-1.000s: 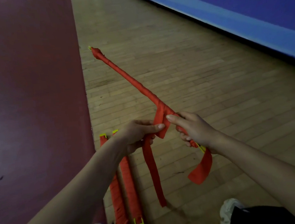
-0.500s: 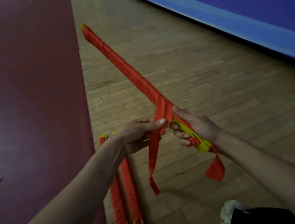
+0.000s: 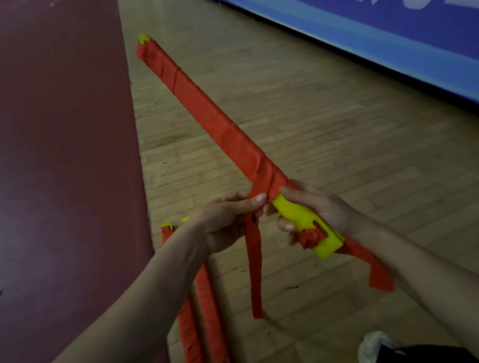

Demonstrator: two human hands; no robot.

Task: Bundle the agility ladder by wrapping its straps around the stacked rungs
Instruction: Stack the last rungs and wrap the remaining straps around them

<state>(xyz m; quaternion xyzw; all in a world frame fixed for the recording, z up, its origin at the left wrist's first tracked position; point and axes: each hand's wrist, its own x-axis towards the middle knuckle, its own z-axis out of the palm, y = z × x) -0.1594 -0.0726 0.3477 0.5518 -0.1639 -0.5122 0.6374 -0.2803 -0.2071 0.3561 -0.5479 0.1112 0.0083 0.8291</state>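
A stack of yellow rungs (image 3: 302,219) wound in red strap (image 3: 213,118) points up and away to the left, above a wooden floor. My right hand (image 3: 319,211) grips the bare yellow near end, thumb on top where the wrapping stops. My left hand (image 3: 227,218) pinches the loose strap end (image 3: 256,272) right beside the rungs; it hangs down toward the floor. A second strap tail (image 3: 373,270) trails from under my right wrist.
Two wrapped bundles (image 3: 199,314) lie side by side on the wooden floor (image 3: 299,114) under my left forearm. A dark red floor area (image 3: 46,173) spreads to the left. A blue banner (image 3: 379,31) runs along the right. A white shoe (image 3: 376,347) shows at the bottom.
The bundle has swung up and turned, so its bare yellow end now faces me. My right hand has shifted its grip on that end. The hanging strap tail looks shorter.
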